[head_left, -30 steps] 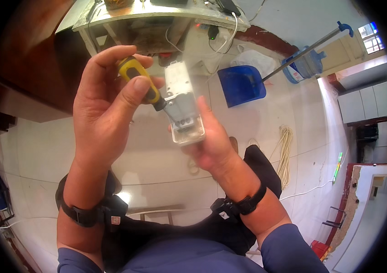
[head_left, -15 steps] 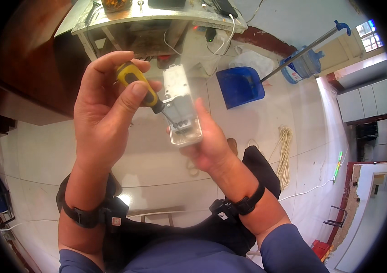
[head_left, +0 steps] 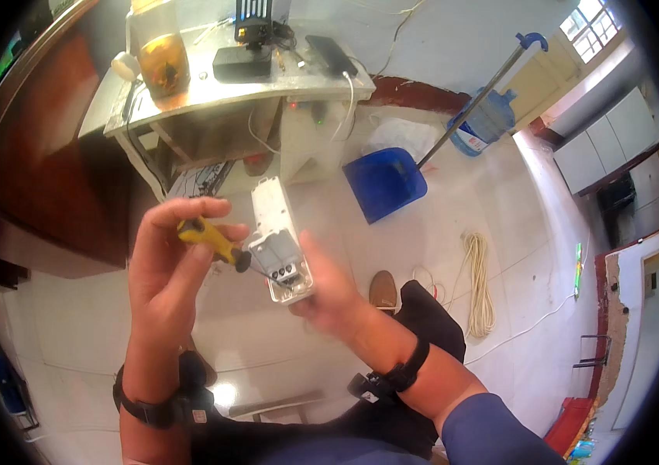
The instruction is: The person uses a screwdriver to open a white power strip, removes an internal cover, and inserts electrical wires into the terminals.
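My left hand (head_left: 170, 263) grips a yellow and black screwdriver (head_left: 213, 240) by its handle, thumb and fingers around it. The shaft slants down to the right, its tip inside the lower end of an opened white plastic housing (head_left: 271, 205). Dark round terminals (head_left: 284, 271) sit in a row in that housing, beside a grey inner cover. My right hand (head_left: 329, 291) holds the housing from its right side and from below; some of those fingers are hidden behind it.
Ahead stands a worn white table (head_left: 213, 105) with a jar (head_left: 163, 66), a black device and cables. A blue long-handled dustpan (head_left: 387, 182) and a water jug (head_left: 484, 120) stand to its right. Coiled cream cable (head_left: 478, 287) lies on the tiled floor. A wooden cabinet (head_left: 35, 170) rises at left.
The view has tipped upward, so more of the table top shows. Both hands, the housing and the screwdriver appear lower in the picture; the screwdriver tip stays in the housing's lower end.
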Available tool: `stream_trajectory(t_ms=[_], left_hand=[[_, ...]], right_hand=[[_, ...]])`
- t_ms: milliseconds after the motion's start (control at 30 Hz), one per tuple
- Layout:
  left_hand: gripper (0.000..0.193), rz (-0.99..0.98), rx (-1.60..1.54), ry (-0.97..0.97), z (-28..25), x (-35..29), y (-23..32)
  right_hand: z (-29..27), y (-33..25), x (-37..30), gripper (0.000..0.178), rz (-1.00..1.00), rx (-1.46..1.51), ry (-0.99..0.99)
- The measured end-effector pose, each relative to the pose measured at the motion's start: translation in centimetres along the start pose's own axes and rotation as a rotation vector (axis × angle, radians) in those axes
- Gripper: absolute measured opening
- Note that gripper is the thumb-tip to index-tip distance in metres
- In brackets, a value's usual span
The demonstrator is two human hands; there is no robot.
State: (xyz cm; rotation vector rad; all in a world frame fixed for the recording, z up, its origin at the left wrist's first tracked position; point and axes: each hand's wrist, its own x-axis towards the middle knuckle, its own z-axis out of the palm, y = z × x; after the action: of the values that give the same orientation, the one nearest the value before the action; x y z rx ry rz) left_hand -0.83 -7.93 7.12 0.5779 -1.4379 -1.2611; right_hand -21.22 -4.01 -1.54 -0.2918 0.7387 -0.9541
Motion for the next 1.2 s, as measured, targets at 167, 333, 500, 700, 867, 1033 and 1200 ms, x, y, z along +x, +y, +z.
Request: stream_trajectory(t_ms=[167, 333, 500, 700, 867, 1033, 1200], left_hand=[[0.04, -0.152, -0.15, -0.063, -0.3, 0.2, -0.2], [0.04, -0.161, -0.155, -0.145, -0.3, 0.3, -0.6], [0.04, -0.121, -0.043, -0.104, 0.2, 0.2, -0.6], [0.046, -0.15, 0.09, 0.021, 0.7, -0.1, -1.0], [0.049, -0.085, 0.406, -0.03, -0.2, -0.2, -0.6], [0.045, -0.107, 0.098, -0.034, 0.2, 0.1, 0.0], [0.04, -0.162, 0.161, -0.007, -0.1, -0.1, 0.0]], right_hand=[[-1.2, 0.8, 0.6, 0.051, 0.022, 0.001, -0.003], [-0.7, 0.8, 0.6, 0.049, 0.042, -0.002, 0.016], [-0.7, 0.9, 0.8, 0.049, -0.014, -0.002, 0.089], [0.3, 1.0, 0.5, 0.047, -0.051, -0.03, 0.163], [0.6, 1.1, 0.5, 0.046, -0.035, -0.053, 0.177], [0.3, 0.7, 0.2, 0.047, -0.054, -0.063, 0.189], [-1.0, 0.5, 0.3, 0.048, -0.036, 0.005, 0.052]])
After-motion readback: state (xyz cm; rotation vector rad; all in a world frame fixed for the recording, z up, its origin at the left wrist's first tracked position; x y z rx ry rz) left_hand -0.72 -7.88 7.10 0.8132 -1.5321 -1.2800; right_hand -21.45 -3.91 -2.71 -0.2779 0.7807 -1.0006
